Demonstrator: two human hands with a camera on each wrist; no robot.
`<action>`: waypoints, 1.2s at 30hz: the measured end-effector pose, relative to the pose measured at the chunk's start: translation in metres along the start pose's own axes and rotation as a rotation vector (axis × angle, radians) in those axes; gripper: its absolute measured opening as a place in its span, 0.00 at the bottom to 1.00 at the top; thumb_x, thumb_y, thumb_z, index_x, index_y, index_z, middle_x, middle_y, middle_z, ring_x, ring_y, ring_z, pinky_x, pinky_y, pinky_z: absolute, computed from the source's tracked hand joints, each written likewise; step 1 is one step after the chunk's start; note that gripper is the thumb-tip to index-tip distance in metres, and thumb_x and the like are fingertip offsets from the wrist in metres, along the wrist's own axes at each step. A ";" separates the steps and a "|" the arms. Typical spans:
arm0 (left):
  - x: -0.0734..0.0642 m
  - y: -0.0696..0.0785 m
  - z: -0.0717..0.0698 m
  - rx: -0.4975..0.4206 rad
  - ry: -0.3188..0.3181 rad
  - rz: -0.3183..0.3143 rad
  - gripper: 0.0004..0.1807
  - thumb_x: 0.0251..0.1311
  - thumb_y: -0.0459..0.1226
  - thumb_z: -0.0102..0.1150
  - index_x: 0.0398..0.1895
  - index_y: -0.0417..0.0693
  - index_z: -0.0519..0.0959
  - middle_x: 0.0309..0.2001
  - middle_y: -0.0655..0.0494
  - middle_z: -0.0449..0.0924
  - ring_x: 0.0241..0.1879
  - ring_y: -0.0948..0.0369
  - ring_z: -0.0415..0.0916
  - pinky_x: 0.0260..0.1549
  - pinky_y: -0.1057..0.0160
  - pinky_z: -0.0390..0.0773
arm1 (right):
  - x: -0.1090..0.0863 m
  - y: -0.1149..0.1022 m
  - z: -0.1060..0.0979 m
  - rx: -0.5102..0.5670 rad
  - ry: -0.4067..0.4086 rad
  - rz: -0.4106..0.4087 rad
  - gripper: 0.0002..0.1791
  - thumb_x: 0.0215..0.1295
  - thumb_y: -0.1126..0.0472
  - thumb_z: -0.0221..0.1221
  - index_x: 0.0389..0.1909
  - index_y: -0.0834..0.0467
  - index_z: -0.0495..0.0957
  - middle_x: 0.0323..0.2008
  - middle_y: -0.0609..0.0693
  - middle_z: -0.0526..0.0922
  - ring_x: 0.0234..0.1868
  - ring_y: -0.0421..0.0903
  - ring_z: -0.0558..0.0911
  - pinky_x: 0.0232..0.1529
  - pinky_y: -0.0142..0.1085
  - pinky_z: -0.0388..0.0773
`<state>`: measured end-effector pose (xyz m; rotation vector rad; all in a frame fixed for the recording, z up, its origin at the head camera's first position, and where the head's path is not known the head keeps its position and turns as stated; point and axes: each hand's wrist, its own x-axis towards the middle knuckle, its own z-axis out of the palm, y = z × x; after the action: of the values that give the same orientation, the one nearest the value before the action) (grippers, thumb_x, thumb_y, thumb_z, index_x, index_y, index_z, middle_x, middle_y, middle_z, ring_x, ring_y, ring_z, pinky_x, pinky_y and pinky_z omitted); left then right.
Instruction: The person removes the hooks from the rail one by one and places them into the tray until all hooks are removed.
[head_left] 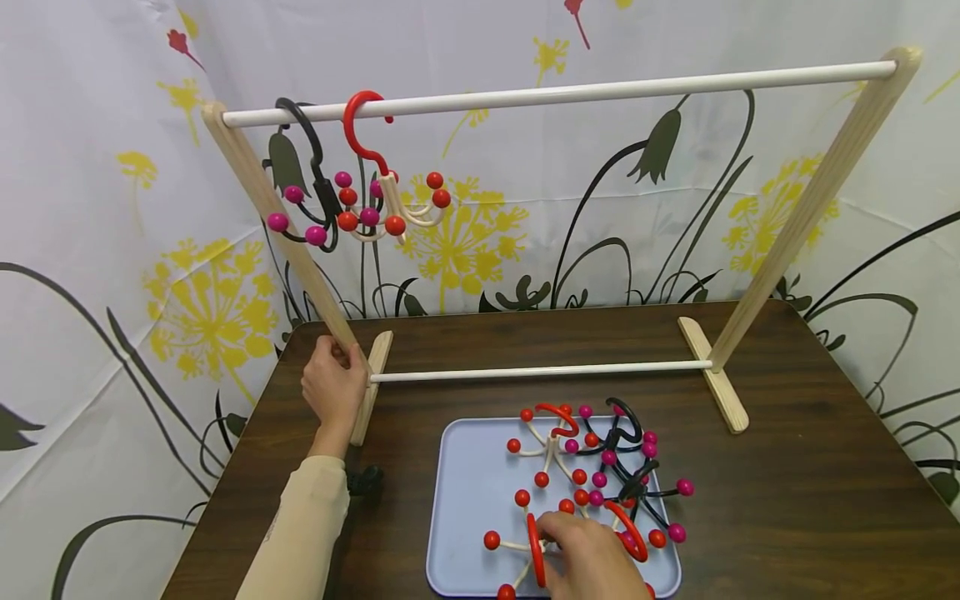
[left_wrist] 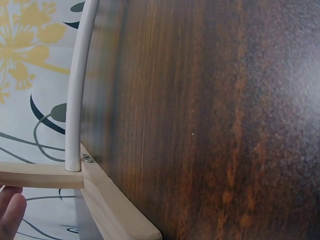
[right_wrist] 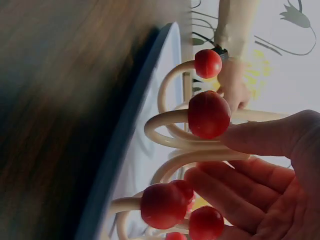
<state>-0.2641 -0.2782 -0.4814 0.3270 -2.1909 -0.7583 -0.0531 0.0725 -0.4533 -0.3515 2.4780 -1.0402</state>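
Note:
My left hand grips the lower part of the rack's left wooden post; fingertips touch that post in the left wrist view. Low over the tray, my right hand pinches the cream stem of a multi-armed hanger between thumb and fingers. It has a red hook and red balls on curved cream arms. Beside it in the tray lie another red-hooked hanger, one more partly behind my hand, and black hangers with magenta balls, some overlapping the tray's right edge.
A black hanger and a red-hooked cream hanger hang at the left end of the white top bar. A lower white bar joins the rack's feet on the dark wooden table. Behind hangs a floral curtain.

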 end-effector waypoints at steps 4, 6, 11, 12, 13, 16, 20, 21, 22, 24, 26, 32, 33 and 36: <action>0.000 0.001 0.000 0.001 0.002 -0.002 0.10 0.61 0.39 0.63 0.37 0.42 0.77 0.29 0.47 0.82 0.27 0.45 0.79 0.26 0.43 0.71 | 0.002 0.003 0.000 0.020 -0.002 0.021 0.15 0.53 0.59 0.72 0.43 0.52 0.83 0.34 0.39 0.82 0.33 0.41 0.77 0.41 0.46 0.79; 0.000 0.001 0.000 0.003 0.003 -0.005 0.10 0.61 0.39 0.63 0.37 0.42 0.77 0.29 0.47 0.82 0.27 0.45 0.79 0.26 0.43 0.71 | 0.003 0.004 0.000 0.022 -0.001 0.027 0.15 0.53 0.59 0.72 0.42 0.51 0.83 0.34 0.40 0.82 0.33 0.41 0.77 0.40 0.45 0.78; 0.000 0.001 0.000 0.001 0.007 -0.007 0.10 0.61 0.39 0.63 0.37 0.41 0.77 0.29 0.46 0.83 0.27 0.45 0.79 0.26 0.43 0.71 | 0.004 0.004 -0.001 0.034 -0.003 0.048 0.13 0.55 0.60 0.71 0.41 0.51 0.83 0.33 0.40 0.80 0.33 0.41 0.76 0.38 0.42 0.78; -0.001 0.001 0.000 0.000 0.008 -0.007 0.10 0.61 0.39 0.63 0.37 0.41 0.77 0.29 0.46 0.83 0.28 0.45 0.79 0.27 0.43 0.71 | 0.004 0.004 -0.001 0.033 -0.003 0.048 0.13 0.55 0.60 0.71 0.41 0.51 0.83 0.33 0.41 0.80 0.33 0.42 0.76 0.38 0.42 0.78; -0.001 0.001 0.000 -0.003 0.007 -0.004 0.10 0.61 0.39 0.63 0.37 0.41 0.77 0.29 0.46 0.83 0.28 0.45 0.79 0.26 0.43 0.71 | 0.004 0.004 -0.001 0.029 -0.002 0.051 0.13 0.55 0.60 0.71 0.41 0.51 0.82 0.33 0.41 0.80 0.32 0.42 0.76 0.38 0.42 0.78; -0.001 0.001 -0.001 -0.016 0.009 0.008 0.09 0.60 0.38 0.64 0.37 0.41 0.77 0.29 0.46 0.83 0.27 0.46 0.80 0.26 0.44 0.71 | 0.004 0.004 -0.001 0.003 0.001 0.054 0.12 0.55 0.61 0.71 0.41 0.52 0.82 0.32 0.41 0.79 0.32 0.41 0.75 0.38 0.42 0.78; 0.000 0.001 0.000 -0.023 0.009 0.025 0.09 0.60 0.37 0.64 0.36 0.41 0.77 0.29 0.46 0.83 0.27 0.47 0.80 0.25 0.44 0.72 | 0.003 0.004 -0.001 -0.017 0.005 0.059 0.11 0.56 0.60 0.70 0.40 0.52 0.82 0.31 0.40 0.78 0.31 0.41 0.75 0.39 0.43 0.78; 0.000 0.000 0.000 -0.023 0.011 0.027 0.09 0.60 0.37 0.64 0.36 0.41 0.77 0.29 0.46 0.83 0.27 0.47 0.80 0.25 0.44 0.72 | 0.003 0.004 0.000 -0.018 0.006 0.059 0.11 0.56 0.60 0.70 0.40 0.51 0.82 0.30 0.40 0.78 0.31 0.41 0.75 0.39 0.43 0.78; 0.000 0.000 0.000 -0.022 0.013 0.029 0.09 0.60 0.37 0.64 0.36 0.41 0.77 0.29 0.46 0.83 0.27 0.47 0.80 0.25 0.44 0.72 | 0.003 0.004 0.000 -0.020 0.007 0.058 0.11 0.56 0.60 0.70 0.40 0.51 0.82 0.30 0.40 0.78 0.31 0.41 0.75 0.39 0.43 0.78; -0.001 0.000 0.000 -0.022 0.017 0.029 0.09 0.60 0.37 0.64 0.36 0.41 0.77 0.29 0.46 0.83 0.26 0.47 0.80 0.25 0.44 0.72 | 0.003 0.004 0.000 -0.023 0.007 0.059 0.10 0.56 0.60 0.70 0.39 0.51 0.82 0.30 0.40 0.78 0.31 0.41 0.75 0.39 0.42 0.78; -0.001 0.001 -0.001 -0.021 0.018 0.026 0.09 0.60 0.37 0.63 0.35 0.41 0.77 0.29 0.46 0.83 0.26 0.47 0.80 0.25 0.44 0.72 | 0.003 0.004 0.001 -0.028 0.009 0.057 0.10 0.57 0.59 0.70 0.39 0.51 0.82 0.30 0.40 0.78 0.31 0.41 0.75 0.39 0.43 0.78; 0.000 0.002 -0.001 -0.024 0.010 0.019 0.09 0.60 0.38 0.63 0.35 0.41 0.77 0.29 0.46 0.83 0.27 0.47 0.80 0.25 0.44 0.71 | 0.003 0.004 0.001 -0.039 0.015 0.054 0.11 0.56 0.60 0.70 0.40 0.51 0.82 0.31 0.40 0.79 0.31 0.41 0.75 0.40 0.44 0.78; 0.000 0.002 -0.001 -0.025 0.010 0.020 0.09 0.60 0.38 0.64 0.35 0.41 0.77 0.29 0.46 0.83 0.27 0.47 0.80 0.25 0.44 0.71 | 0.003 0.004 0.001 -0.039 0.015 0.054 0.11 0.56 0.60 0.70 0.40 0.52 0.82 0.31 0.40 0.79 0.31 0.41 0.75 0.40 0.44 0.78; 0.000 0.002 -0.001 -0.027 0.009 0.021 0.09 0.60 0.38 0.64 0.36 0.41 0.77 0.29 0.46 0.83 0.27 0.46 0.80 0.25 0.44 0.71 | 0.002 0.004 0.001 -0.041 0.016 0.057 0.12 0.56 0.60 0.70 0.41 0.52 0.82 0.32 0.40 0.79 0.32 0.41 0.75 0.40 0.44 0.78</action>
<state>-0.2635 -0.2770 -0.4801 0.2932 -2.1703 -0.7730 -0.0550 0.0742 -0.4575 -0.2850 2.5118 -0.9739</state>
